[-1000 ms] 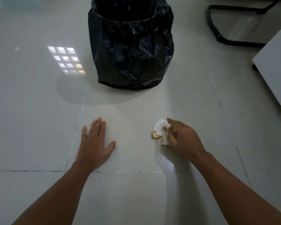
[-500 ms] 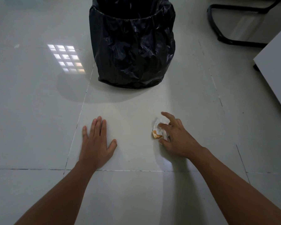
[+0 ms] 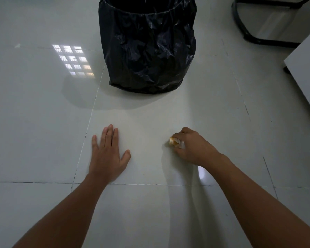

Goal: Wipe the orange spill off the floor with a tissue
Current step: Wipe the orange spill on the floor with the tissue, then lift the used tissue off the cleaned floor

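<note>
My right hand (image 3: 193, 147) is closed around a crumpled white tissue (image 3: 175, 142) stained orange; only its left end pokes out past my fingers, low over the pale floor tile (image 3: 147, 122). My left hand (image 3: 107, 154) lies flat on the same tile, fingers spread, holding nothing. No orange spill shows on the tile around my hands.
A bin lined with a black plastic bag (image 3: 147, 45) stands straight ahead, past my hands. A black chair base (image 3: 258, 20) sits at the top right, and a white furniture edge (image 3: 306, 68) runs along the right side.
My right hand has curled shut over the tissue, bunching it into the fist so less of it shows. My left hand has stayed flat in place.
</note>
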{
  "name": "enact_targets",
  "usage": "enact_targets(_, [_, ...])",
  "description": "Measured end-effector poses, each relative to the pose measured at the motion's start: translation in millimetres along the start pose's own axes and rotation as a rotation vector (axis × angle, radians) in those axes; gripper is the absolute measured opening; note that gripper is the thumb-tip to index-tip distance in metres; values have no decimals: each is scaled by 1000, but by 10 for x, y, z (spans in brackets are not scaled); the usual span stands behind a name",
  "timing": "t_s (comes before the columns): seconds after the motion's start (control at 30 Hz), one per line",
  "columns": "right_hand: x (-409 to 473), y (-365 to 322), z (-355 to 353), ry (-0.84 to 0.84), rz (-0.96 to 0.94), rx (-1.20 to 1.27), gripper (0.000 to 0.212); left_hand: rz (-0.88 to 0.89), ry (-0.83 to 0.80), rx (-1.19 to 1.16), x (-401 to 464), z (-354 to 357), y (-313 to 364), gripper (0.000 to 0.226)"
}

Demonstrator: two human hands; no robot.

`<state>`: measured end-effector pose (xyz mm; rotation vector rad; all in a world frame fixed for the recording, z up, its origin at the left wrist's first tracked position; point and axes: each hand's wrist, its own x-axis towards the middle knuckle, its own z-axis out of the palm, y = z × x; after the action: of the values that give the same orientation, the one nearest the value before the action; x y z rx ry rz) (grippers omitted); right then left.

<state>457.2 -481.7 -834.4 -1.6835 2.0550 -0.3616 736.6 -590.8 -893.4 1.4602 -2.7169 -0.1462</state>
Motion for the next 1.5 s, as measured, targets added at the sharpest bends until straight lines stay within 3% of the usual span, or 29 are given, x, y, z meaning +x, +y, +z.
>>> enact_targets(0.1, [-77,29,2,10,-13,43,30,-2,-10,5,-2,-6,4,86])
enact_targets(0.3, [-118,4,138,140,-13,-33,9,-11,-38,6,1,-28,8,86])
enact_targets(0.43, [-178,-113,192,176,-3,-22,17,-8,-43,7,3,-37,3,85])
enact_targets(0.83, [55,-345,-372,-116,17,58,15,8,-146,-95,114,-399,-41,89])
enact_targets(1.0, [340,-607,-868,-107,99,101,10,181,-213,-106,381,-887,17,64])
enact_targets(1.2, [790,-990,-1715,-132,81,61,6,223,-44,-145,860,-1637,130,55])
enact_targets(1.4, [1301,-1244,-2642,123,-57,-49,6,276,286,-146,1727,-2476,245,49])
enact_targets(1.5, [1536,-1222,-2871,252,-127,-50,5,209,411,-183,2147,-2647,344,51])
